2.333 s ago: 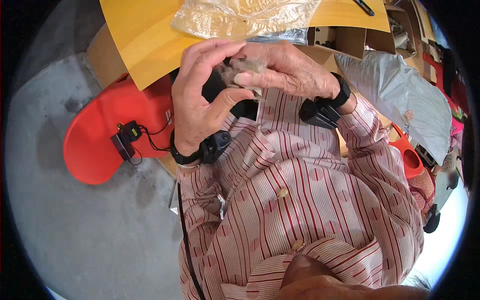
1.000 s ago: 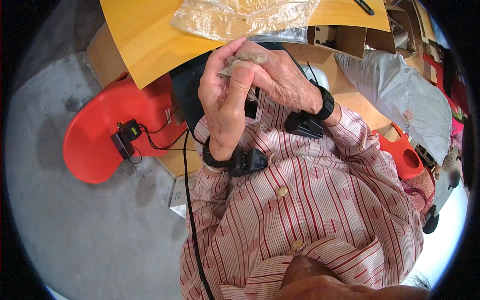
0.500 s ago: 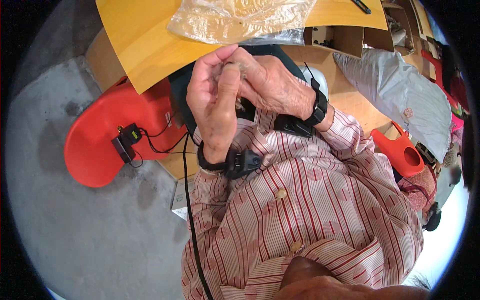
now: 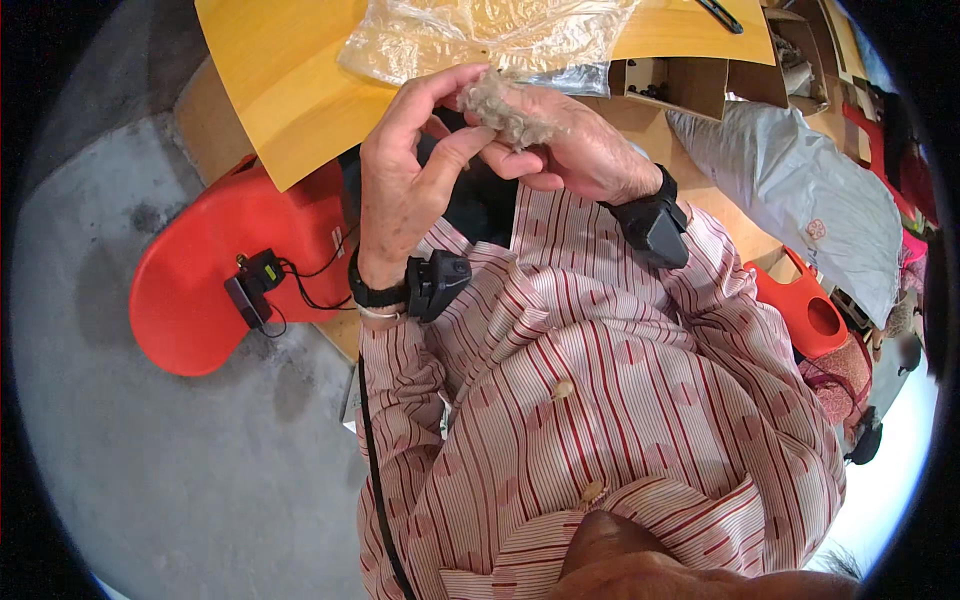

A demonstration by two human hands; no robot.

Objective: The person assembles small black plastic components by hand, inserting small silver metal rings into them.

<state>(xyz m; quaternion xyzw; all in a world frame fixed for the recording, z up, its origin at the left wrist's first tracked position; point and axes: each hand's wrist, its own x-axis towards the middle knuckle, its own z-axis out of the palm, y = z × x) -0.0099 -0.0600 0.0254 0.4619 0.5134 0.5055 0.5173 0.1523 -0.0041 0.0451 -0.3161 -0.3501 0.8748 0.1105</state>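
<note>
A small grey-beige piece of fluffy plush [image 4: 505,112] is held up between my two hands, just off the near edge of the table. My left hand [image 4: 400,170] pinches its left side with thumb and index finger, the palm turned inward. My right hand [image 4: 590,145] grips it from the right, fingers curled beneath; the fluff hides the thumb tip. A crumpled clear plastic bag [image 4: 430,45] lies on the table right behind the hands.
The yellow wooden table [image 4: 270,90] has a black cutter [image 4: 722,14] at its far right. Cardboard boxes [image 4: 690,85] holding small dark pieces and a stuffed white sack [image 4: 790,180] are at right. A red chair [image 4: 200,280] with cabled devices stands left; a black cable [image 4: 370,450] runs past my left arm.
My hands have turned and drawn apart a little, my left wrist shifting left and my right wrist right. The fluffy piece, mostly covered before, now shows on top.
</note>
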